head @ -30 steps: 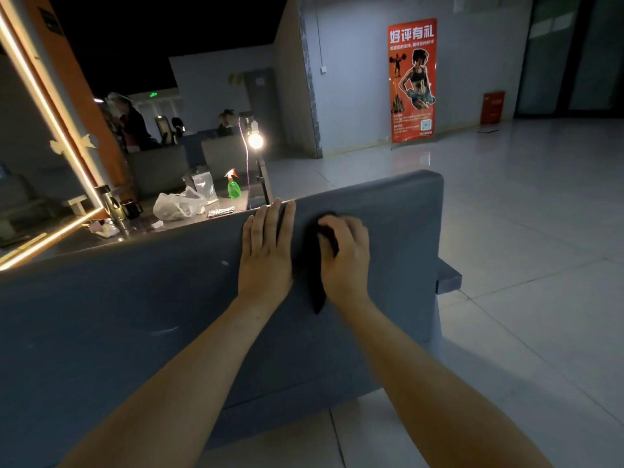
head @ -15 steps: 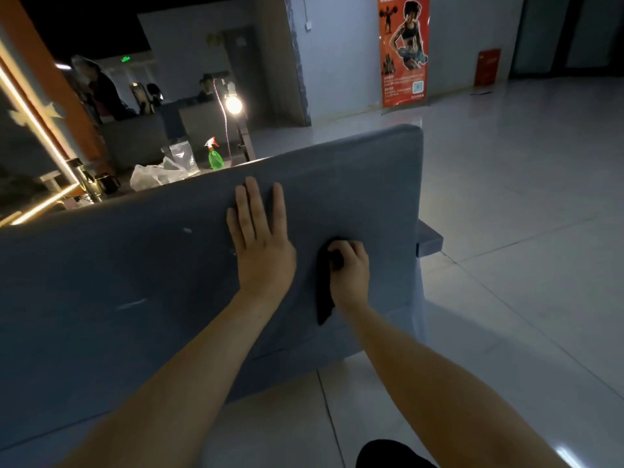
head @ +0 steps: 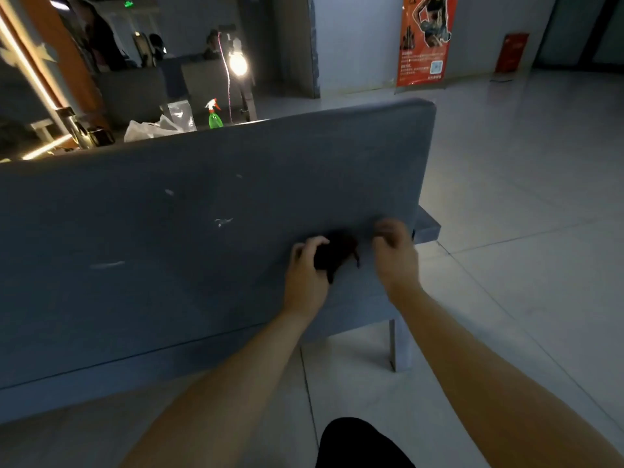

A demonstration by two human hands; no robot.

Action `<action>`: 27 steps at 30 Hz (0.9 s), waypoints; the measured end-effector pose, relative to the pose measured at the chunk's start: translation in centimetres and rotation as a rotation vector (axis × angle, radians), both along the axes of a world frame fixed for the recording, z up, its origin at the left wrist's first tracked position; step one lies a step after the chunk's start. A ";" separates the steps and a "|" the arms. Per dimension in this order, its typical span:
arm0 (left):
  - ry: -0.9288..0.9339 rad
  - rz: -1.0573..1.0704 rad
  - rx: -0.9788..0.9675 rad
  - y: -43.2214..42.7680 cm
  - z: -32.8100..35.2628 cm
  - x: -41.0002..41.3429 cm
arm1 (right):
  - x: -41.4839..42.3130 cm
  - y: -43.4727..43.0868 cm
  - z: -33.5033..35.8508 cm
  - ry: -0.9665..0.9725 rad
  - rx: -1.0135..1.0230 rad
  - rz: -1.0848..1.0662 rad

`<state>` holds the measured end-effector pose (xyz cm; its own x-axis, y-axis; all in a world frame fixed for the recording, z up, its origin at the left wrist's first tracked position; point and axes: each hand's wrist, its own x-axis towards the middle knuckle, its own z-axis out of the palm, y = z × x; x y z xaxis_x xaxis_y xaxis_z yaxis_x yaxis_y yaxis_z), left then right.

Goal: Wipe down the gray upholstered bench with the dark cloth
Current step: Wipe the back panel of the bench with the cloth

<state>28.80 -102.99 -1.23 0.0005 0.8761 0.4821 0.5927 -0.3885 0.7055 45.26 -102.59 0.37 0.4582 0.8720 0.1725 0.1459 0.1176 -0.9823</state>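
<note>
Gripping the dark cloth now — left hand, not right hand.

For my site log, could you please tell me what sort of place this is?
Probably a gym or fitness-club lobby: a red fitness banner with a figure holding weights, a wide tiled floor, and a gray upholstered bench.

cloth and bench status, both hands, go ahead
Left hand grips the dark cloth against the bench back. Right hand curled beside it, blurred, hold unclear. Nothing blocking; pale marks on the fabric to the left.
</note>
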 end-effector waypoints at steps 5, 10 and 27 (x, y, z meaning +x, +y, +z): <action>-0.080 0.183 0.495 0.8 7.1 -1.4 | 5.3 3.1 1.1 -0.101 -0.020 -0.189; 0.148 0.128 0.500 2.7 6.5 2.1 | 4.0 2.9 -0.5 -0.144 0.012 -0.089; 0.639 -0.102 -0.102 3.4 -6.6 6.7 | 5.7 3.2 -2.6 -0.337 -0.003 -0.065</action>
<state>35.52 -99.60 -7.85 0.3447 0.8978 0.2740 0.8711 -0.4147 0.2631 50.94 -99.42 -2.25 0.4307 0.8434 0.3212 0.4690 0.0949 -0.8781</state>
